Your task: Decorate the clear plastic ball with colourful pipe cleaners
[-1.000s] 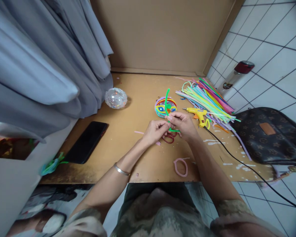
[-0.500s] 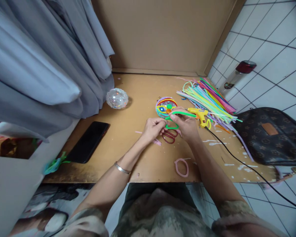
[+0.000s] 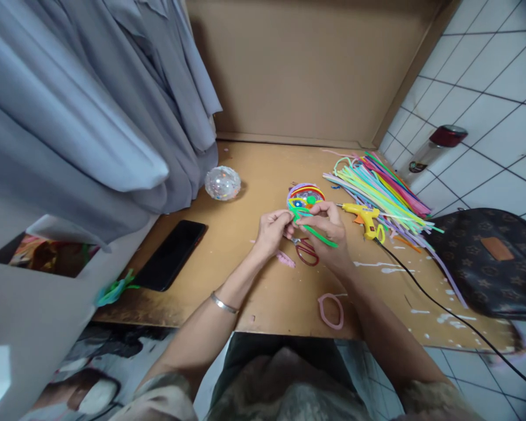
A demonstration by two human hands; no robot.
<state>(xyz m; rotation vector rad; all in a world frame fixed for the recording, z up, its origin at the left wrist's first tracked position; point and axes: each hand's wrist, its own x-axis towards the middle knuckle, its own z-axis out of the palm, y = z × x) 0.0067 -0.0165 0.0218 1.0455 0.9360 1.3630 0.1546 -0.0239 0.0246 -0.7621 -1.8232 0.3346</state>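
Observation:
Between my hands is a bent green pipe cleaner (image 3: 319, 235). My left hand (image 3: 272, 229) pinches it near its bend, fingertips pressed together. My right hand (image 3: 331, 229) is closed on it too, with a loose end sticking out below the fingers. Just beyond my hands lies a round ornament (image 3: 305, 193) wrapped in purple, red and yellow pipe cleaners, partly hidden by my fingers. Scissors with dark red handles (image 3: 307, 252) lie below my hands, their blades mostly covered. A pink pipe cleaner loop (image 3: 331, 311) rests near the table's front edge.
A yellow glue gun (image 3: 364, 219) lies to the right, its black cord trailing off the table. Behind it is a pile of coloured pipe cleaners (image 3: 381, 184), beside a dark patterned bag (image 3: 486, 263). To the left are a clear ball (image 3: 223, 183) and a black phone (image 3: 172, 255).
The green pipe cleaner's free end has swung from pointing right to slanting down right under my right fingers. My right hand has shifted its hold. The whole view has shifted slightly.

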